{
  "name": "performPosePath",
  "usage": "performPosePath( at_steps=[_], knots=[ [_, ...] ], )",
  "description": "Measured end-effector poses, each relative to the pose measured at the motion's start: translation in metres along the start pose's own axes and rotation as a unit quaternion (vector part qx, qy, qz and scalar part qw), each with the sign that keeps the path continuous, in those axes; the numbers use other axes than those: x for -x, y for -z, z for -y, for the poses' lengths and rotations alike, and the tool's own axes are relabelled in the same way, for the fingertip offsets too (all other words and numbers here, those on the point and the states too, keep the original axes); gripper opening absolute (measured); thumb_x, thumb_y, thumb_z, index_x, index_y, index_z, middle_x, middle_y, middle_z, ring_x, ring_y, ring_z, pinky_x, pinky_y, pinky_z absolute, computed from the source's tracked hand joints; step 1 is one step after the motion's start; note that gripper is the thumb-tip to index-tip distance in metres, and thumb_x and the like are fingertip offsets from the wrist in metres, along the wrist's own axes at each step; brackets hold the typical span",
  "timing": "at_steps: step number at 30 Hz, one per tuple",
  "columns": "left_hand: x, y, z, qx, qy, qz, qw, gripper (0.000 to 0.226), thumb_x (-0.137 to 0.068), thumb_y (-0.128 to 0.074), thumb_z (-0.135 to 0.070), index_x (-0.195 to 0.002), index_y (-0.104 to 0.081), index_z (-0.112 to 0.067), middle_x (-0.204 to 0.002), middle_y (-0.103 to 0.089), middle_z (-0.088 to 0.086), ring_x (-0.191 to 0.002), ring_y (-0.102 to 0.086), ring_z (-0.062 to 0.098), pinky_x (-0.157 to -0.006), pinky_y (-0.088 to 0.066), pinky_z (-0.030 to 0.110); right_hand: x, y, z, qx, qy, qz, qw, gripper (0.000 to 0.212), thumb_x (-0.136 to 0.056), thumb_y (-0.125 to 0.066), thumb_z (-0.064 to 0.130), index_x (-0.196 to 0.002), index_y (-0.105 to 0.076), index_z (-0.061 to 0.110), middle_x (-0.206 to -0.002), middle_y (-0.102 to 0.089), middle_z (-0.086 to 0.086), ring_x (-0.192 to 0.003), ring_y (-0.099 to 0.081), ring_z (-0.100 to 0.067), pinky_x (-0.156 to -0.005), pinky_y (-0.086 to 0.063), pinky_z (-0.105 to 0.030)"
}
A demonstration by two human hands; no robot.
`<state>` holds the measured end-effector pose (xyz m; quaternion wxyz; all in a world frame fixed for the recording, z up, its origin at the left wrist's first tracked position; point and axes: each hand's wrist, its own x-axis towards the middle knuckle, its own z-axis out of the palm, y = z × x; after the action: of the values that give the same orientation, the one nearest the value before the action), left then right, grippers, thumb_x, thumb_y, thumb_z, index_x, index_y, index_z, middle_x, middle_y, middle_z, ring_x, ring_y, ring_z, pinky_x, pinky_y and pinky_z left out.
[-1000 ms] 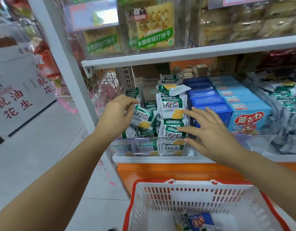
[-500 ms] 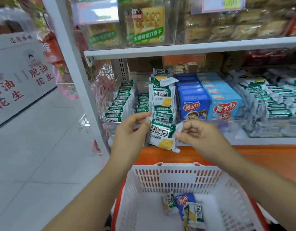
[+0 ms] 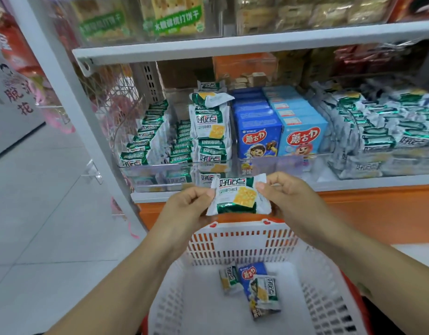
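**Both hands pinch one cracker packet above the basket**

Shop aisle, pale tiled floor [image 3: 39, 213] at left. White shelf unit: upper shelf [image 3: 232, 48] holds clear bins of crackers, and the lower shelf [image 3: 353, 183] sits on an orange base [image 3: 377, 209]. White upright post [image 3: 70, 97] on the unit's left corner. Sign with red characters [image 3: 12, 100] far left.

On the lower shelf, rows of green-and-white packets [image 3: 145, 141] stand at left behind a clear front guard [image 3: 160, 168]. A stack of the same packets [image 3: 209, 126] is beside them. Dark blue box [image 3: 258, 134] and light blue box [image 3: 303, 136] stand touching at mid-shelf. More green packets [image 3: 377, 131] at right.

The cracker packet [image 3: 237, 195] is in the air, near the shelf front, above the far rim of the white basket [image 3: 242, 240]. Left hand [image 3: 184, 209] pinches its left edge and right hand [image 3: 290, 201] pinches its right top corner, other fingers curled. The packet faces the camera and hides part of the lowest stacked packet.

In the basket lie two small packets [image 3: 229, 278] and a blue pack [image 3: 251, 272], one packet overlapping the pack. Forearms cross the basket's side walls.
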<state>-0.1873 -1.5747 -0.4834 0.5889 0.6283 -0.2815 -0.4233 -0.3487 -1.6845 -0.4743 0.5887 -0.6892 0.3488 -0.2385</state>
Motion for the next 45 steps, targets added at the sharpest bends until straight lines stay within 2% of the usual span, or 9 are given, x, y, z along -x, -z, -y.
performPosePath(
  at_steps=[6,9,13,18,21,25,31,36,45],
  knots=[
    [0.002,0.002,-0.004,0.030,0.047,0.040,0.998,0.018,-0.095,-0.052,-0.015,-0.086,-0.067,-0.010,-0.087,-0.075,0.004,-0.079,-0.069,0.016,-0.066,-0.056,0.019,-0.004,0.003,-0.005,-0.112,-0.056,0.032,0.992,0.017,-0.092,-0.058,0.026,-0.079,-0.057,0.015,-0.086,-0.054,-0.019,-0.071,-0.049,-0.026,-0.071,-0.045,-0.037],
    [0.002,0.007,-0.004,-0.035,0.003,0.039,0.999,0.020,-0.094,-0.055,-0.023,-0.089,-0.070,-0.013,-0.090,-0.073,0.011,-0.084,-0.067,0.030,-0.084,-0.055,0.035,-0.002,0.006,-0.001,0.017,-0.016,0.016,1.000,0.020,-0.093,-0.056,0.033,-0.077,-0.054,0.021,-0.073,-0.068,-0.007,-0.064,-0.058,-0.021,-0.068,-0.047,-0.040],
    [0.004,0.011,-0.007,-0.088,-0.046,0.012,0.995,0.012,-0.092,-0.059,-0.021,-0.084,-0.068,-0.019,-0.057,-0.056,-0.001,-0.053,-0.050,0.010,-0.062,-0.044,0.023,0.000,0.008,0.001,0.025,0.025,-0.016,0.999,0.019,-0.092,-0.056,0.026,-0.076,-0.055,0.017,-0.051,-0.053,0.004,-0.048,-0.046,-0.008,-0.058,-0.040,-0.026],
    [0.008,0.003,-0.008,-0.015,-0.048,0.001,0.999,0.015,-0.088,-0.059,-0.028,-0.085,-0.068,-0.016,-0.087,-0.075,0.006,-0.089,-0.072,0.016,-0.086,-0.051,0.029,0.000,0.004,0.001,-0.132,-0.017,0.007,0.991,0.023,-0.094,-0.050,0.025,-0.083,-0.060,0.009,-0.075,-0.071,-0.011,-0.066,-0.065,-0.019,-0.067,-0.053,-0.028],
    [0.006,0.001,-0.006,-0.032,-0.056,-0.010,0.998,0.027,-0.076,-0.062,-0.042,-0.078,-0.072,-0.017,-0.095,-0.075,0.000,-0.096,-0.070,0.018,-0.094,-0.049,0.036,0.000,0.005,-0.001,-0.094,-0.017,-0.004,0.995,0.022,-0.088,-0.058,0.027,-0.081,-0.068,0.008,-0.077,-0.072,-0.010,-0.070,-0.067,-0.019,-0.073,-0.055,-0.030],
    [0.002,0.001,-0.002,-0.060,-0.051,-0.047,0.996,0.004,-0.081,-0.071,-0.024,-0.076,-0.071,-0.024,-0.103,-0.072,-0.009,-0.088,-0.069,0.005,-0.085,-0.053,0.026,0.001,0.004,-0.003,-0.040,-0.006,-0.020,0.999,0.011,-0.075,-0.073,0.024,-0.076,-0.069,0.014,-0.067,-0.069,0.002,-0.061,-0.061,-0.009,-0.069,-0.050,-0.027],
    [0.001,0.002,-0.003,-0.070,-0.057,-0.046,0.995,0.045,-0.082,-0.071,-0.008,-0.120,-0.057,-0.030,-0.107,-0.065,0.005,-0.093,-0.068,0.026,-0.087,-0.054,0.034,0.000,0.005,-0.004,-0.002,0.001,-0.018,1.000,0.023,-0.080,-0.072,0.012,-0.099,-0.063,0.021,-0.073,-0.071,0.001,-0.070,-0.065,-0.008,-0.074,-0.051,-0.022],
    [0.005,0.002,-0.007,-0.100,-0.084,-0.015,0.991,0.021,-0.084,-0.066,0.000,-0.097,-0.065,-0.016,-0.088,-0.068,0.004,-0.074,-0.069,0.010,-0.073,-0.053,0.017,0.002,0.006,-0.003,0.042,0.026,-0.029,0.998,0.006,-0.082,-0.071,0.018,-0.082,-0.067,0.023,-0.081,-0.072,0.003,-0.074,-0.066,-0.006,-0.070,-0.053,-0.020],
    [0.003,0.002,-0.008,-0.125,-0.084,-0.017,0.988,0.019,-0.085,-0.068,-0.008,-0.090,-0.065,-0.026,-0.107,-0.062,0.020,-0.099,-0.065,0.023,-0.092,-0.050,0.036,0.005,0.007,0.001,0.064,0.058,-0.032,0.996,0.009,-0.089,-0.061,0.021,-0.084,-0.067,0.017,-0.080,-0.072,0.003,-0.078,-0.067,-0.012,-0.072,-0.049,-0.018]
  ],
)
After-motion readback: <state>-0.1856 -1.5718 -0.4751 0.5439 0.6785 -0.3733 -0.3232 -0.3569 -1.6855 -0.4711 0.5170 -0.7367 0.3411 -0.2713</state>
